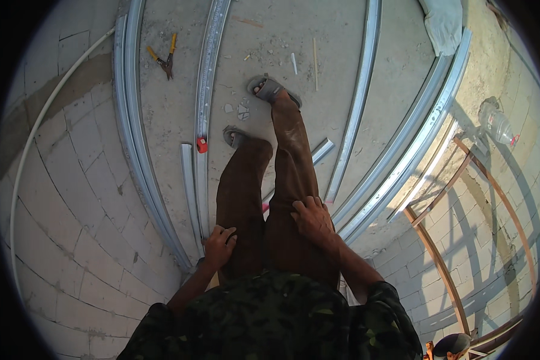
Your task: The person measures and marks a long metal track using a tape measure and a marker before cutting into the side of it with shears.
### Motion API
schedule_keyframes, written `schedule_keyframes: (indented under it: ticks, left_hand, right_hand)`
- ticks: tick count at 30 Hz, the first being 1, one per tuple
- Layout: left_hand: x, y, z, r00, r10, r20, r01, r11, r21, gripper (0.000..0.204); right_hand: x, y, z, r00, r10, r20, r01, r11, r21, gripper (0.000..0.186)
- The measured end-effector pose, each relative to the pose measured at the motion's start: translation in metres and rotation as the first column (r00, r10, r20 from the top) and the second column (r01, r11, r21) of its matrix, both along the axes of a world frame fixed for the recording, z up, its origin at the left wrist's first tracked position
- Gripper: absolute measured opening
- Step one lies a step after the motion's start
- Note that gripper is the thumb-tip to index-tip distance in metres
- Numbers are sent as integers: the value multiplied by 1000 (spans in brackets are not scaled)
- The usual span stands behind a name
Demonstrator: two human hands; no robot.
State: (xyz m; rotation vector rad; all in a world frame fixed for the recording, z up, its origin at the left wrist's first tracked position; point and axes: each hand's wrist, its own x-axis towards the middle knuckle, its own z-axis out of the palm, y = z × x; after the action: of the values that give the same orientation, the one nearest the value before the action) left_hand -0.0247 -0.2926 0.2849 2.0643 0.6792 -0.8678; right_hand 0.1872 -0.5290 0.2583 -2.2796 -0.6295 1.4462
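Observation:
My left hand (221,246) rests on my left thigh, its fingers loosely bent and nothing visible in it. Over on the right leg, my right hand (314,221) lies on the brown trousers (291,174) with its fingers apart, also without an object. A red tape measure (202,144) sits on a long metal channel (204,90) left of my feet. Beside that channel is a shorter metal piece (189,180), close to my left hand. Another short metal piece (323,151) passes behind my legs, partly hidden by them.
Tin snips (162,60) with yellow handles lie on the concrete floor. More metal channels run along the left (128,108) and right (396,150). A white sack (443,27), clear plastic bottle (496,123) and wooden frame (441,264) are rightward. Block walls flank me; a person's head (453,345) shows lower right.

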Motion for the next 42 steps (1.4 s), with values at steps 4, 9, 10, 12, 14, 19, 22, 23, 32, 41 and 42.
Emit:
schedule_keyframes:
  ticks: [4,9,10,12,14,19,22,23,32,41,42]
  left_hand:
    - [7,-7,-1,999,36,6,-36,999,34,25]
    - [11,-19,8,968,249,32,-251,953,169,31]
    - [11,-20,11,955,294,43,-297,935,192,34]
    - [1,-30,10,947,314,71,-322,914,247,34]
    - [-2,-42,13,936,341,89,-352,890,290,35]
    - [-1,-70,10,634,754,-172,-669,647,366,42]
    - [-20,-100,4,319,891,-324,-825,429,368,39]
    - [-32,-118,-1,267,909,-321,-839,383,386,39]
    - [-4,-353,-12,-220,774,-594,-966,-259,19,41]
    - [133,-413,3,-513,689,-512,-797,-603,-12,37]
    - [136,-417,9,-549,678,-488,-774,-633,-8,36]
  right_hand:
    - [3,-7,1,985,-163,-57,164,986,22,25]
    - [27,-23,6,948,-308,-76,314,945,88,28]
    - [32,-26,6,960,-267,-90,276,954,117,28]
    - [37,-34,7,966,-252,-58,258,955,147,31]
    - [38,-38,2,987,-158,-4,156,974,164,31]
    - [66,-28,4,996,73,57,-79,991,106,29]
    - [89,-30,-2,962,264,68,-269,959,90,27]
    - [99,-26,-1,959,278,46,-281,956,85,27]
    - [178,38,6,883,462,-83,-465,885,-32,38]
    - [202,107,18,554,828,-84,-833,550,-66,57]
    - [204,108,15,542,837,-78,-840,537,-80,62]
